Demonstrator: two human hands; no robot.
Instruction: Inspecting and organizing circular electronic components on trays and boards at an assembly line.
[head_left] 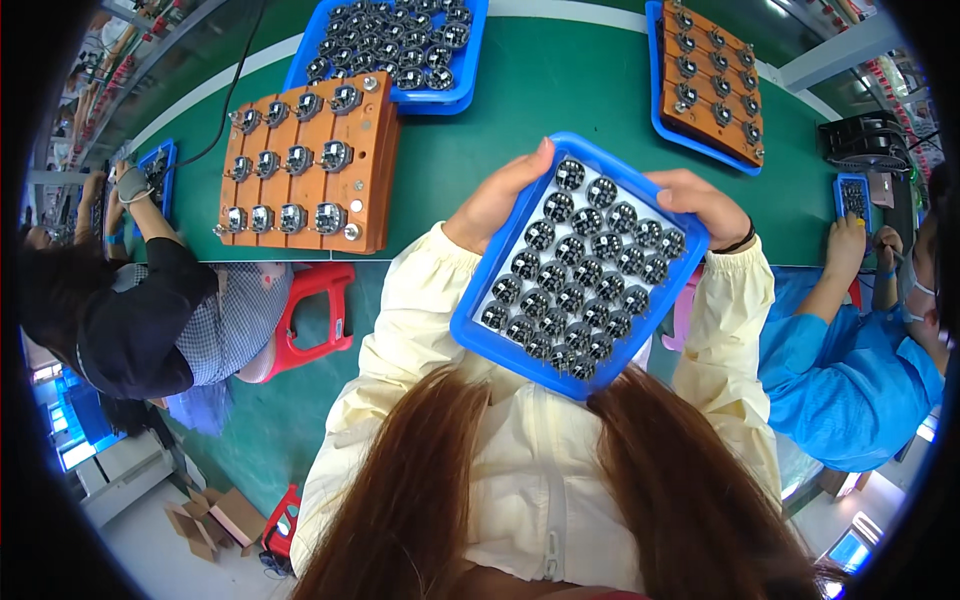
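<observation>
I hold a blue plastic tray (512, 357) tilted in front of my chest, over the near edge of the green table. Inside it, on a white liner, sit many small round black-and-silver parts (570, 250) in rows. My left hand (505, 195) grips the tray's upper left side, thumb along the rim. The upper right corner is in my right hand (705, 203), its thumb over the rim and its other fingers hidden beneath. To the left of my left hand stands an orange fixture block (376, 180) holding rows of similar round parts.
Behind that block is another blue tray (440, 103) full of round parts. At the far right, a second orange fixture (735, 75) rests on a blue tray (700, 148). A black fan (865, 142) stands beyond. People sit at both sides, near a red stool (310, 320).
</observation>
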